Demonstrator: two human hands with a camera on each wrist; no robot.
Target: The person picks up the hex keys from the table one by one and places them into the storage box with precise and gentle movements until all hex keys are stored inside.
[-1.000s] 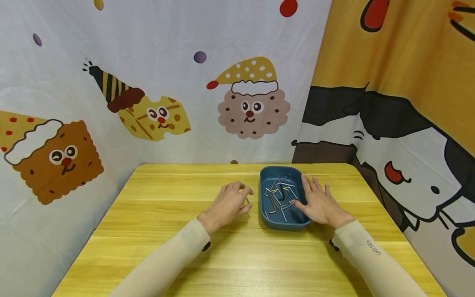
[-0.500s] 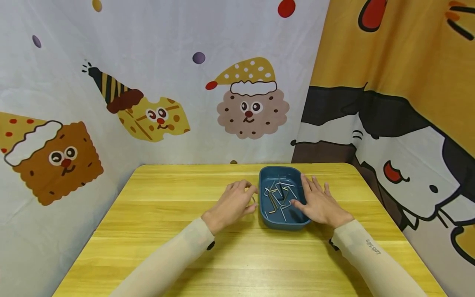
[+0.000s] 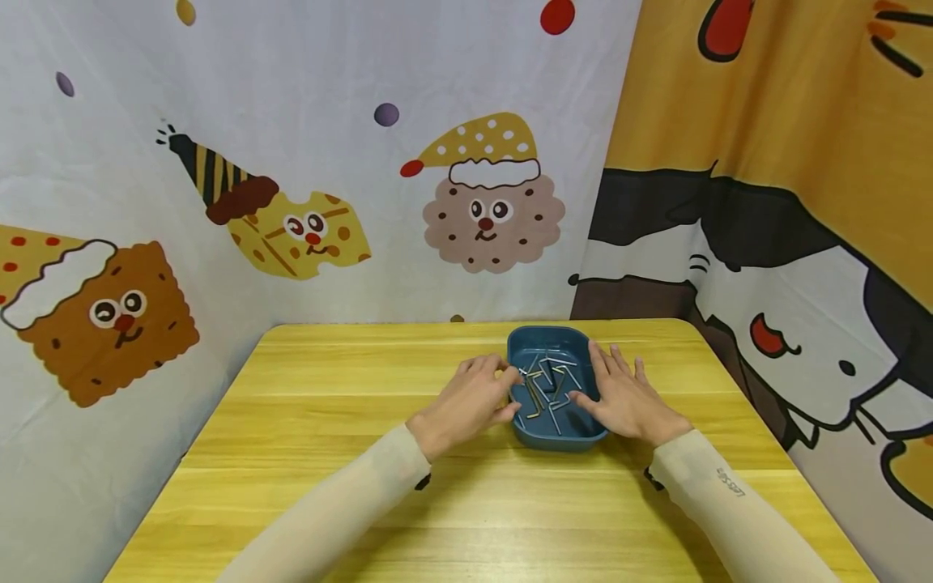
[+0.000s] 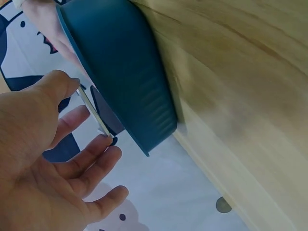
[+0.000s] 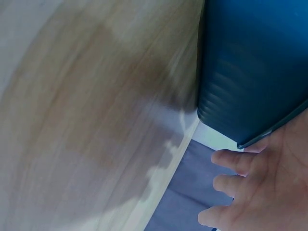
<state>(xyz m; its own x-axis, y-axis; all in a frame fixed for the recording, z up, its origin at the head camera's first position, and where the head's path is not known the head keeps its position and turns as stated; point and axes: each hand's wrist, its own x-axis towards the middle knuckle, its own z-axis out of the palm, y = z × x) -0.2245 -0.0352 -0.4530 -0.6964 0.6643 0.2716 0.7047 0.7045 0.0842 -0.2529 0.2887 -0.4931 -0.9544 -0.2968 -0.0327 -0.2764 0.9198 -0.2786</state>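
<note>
A dark blue rectangular bin point(image 3: 557, 443) stands on the table, with several L-shaped hex keys point(image 3: 534, 394) in silver, brass and black lying loose on its floor. My left hand point(image 3: 470, 401) is at the bin's left rim, fingertips just over it. In the left wrist view, its thumb and a fingertip pinch a thin metal hex key point(image 4: 94, 110) by the ends, beside the bin's wall. My right hand point(image 3: 630, 401) rests on the bin's right rim, fingers straight and spread, thumb reaching inside. The right wrist view shows its fingers point(image 5: 231, 185) extended below the rim.
The wooden table point(image 3: 328, 486) has its back edge close behind the bin. A white cloth point(image 3: 328, 81) with cartoon prints hangs behind, and a yellow cartoon curtain point(image 3: 678, 97) hangs at the right.
My left hand has moved right with the hex key, from the table beside the bin to its left rim. My right hand and the bin have stayed in place.
</note>
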